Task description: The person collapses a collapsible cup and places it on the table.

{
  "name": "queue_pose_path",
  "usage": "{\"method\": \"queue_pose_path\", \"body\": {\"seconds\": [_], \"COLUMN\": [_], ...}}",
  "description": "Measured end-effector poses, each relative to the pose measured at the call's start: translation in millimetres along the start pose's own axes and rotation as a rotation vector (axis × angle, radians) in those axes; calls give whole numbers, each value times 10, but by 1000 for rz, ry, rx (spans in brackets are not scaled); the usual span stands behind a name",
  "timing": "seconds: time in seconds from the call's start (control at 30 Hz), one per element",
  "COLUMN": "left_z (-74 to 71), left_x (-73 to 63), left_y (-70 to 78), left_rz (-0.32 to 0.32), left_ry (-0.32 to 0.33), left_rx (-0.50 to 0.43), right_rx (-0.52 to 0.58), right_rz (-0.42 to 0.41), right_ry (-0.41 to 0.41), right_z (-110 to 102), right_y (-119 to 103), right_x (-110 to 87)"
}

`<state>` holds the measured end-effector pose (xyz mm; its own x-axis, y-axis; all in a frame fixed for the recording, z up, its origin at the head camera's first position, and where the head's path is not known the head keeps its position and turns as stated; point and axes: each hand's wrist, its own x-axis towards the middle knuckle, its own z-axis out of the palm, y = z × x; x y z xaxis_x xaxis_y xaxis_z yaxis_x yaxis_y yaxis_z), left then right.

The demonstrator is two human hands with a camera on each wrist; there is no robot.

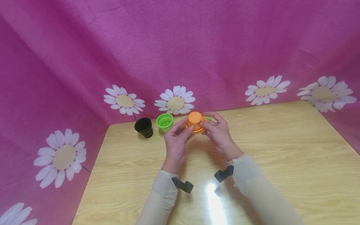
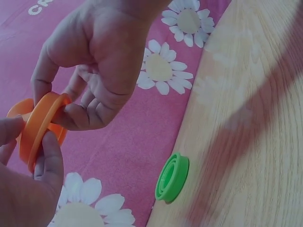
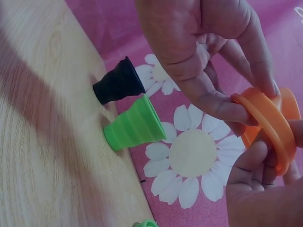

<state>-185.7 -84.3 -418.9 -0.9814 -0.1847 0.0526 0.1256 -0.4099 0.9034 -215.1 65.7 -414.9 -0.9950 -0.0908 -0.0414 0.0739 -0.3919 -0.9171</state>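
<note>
An orange collapsible cup (image 1: 194, 118) is held up between both hands above the table, its small base pointing up and its wider rings partly folded together. My left hand (image 1: 176, 142) grips the left side of the cup with thumb and fingers. From the right, my right hand (image 1: 220, 133) pinches the rim, its thumb near the base. Both wrist views show fingers of the two hands around the orange rings (image 2: 41, 124). Behind the right hand lies a green collapsed cup (image 2: 172, 178), mostly hidden in the head view.
A green cup (image 1: 165, 121) and a black cup (image 1: 143, 126) stand extended, mouths up, at the back left of the wooden table (image 1: 275, 162). A pink cloth (image 1: 197, 56) with white flowers hangs behind and to the left of the table.
</note>
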Motion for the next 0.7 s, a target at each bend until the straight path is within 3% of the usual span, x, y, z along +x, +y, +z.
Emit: {"method": "queue_pose_path", "body": {"seconds": [0.13, 0.3, 0.4, 0.7], "left_z": [15, 38, 43, -26], "left_x": [-14, -8, -1, -25], "left_y": [-16, -37, -43, -14], "left_rz": [56, 75, 73, 35], "left_ry": [11, 74, 94, -16], "left_rx": [17, 36, 33, 13], "right_rx": [-51, -219, -305, -383], "right_rz": [-82, -224, -262, -288], "right_ry": [15, 49, 65, 91], "right_z": [17, 39, 44, 33], "right_y": [40, 99, 107, 57], "right_x": [19, 36, 27, -3]}}
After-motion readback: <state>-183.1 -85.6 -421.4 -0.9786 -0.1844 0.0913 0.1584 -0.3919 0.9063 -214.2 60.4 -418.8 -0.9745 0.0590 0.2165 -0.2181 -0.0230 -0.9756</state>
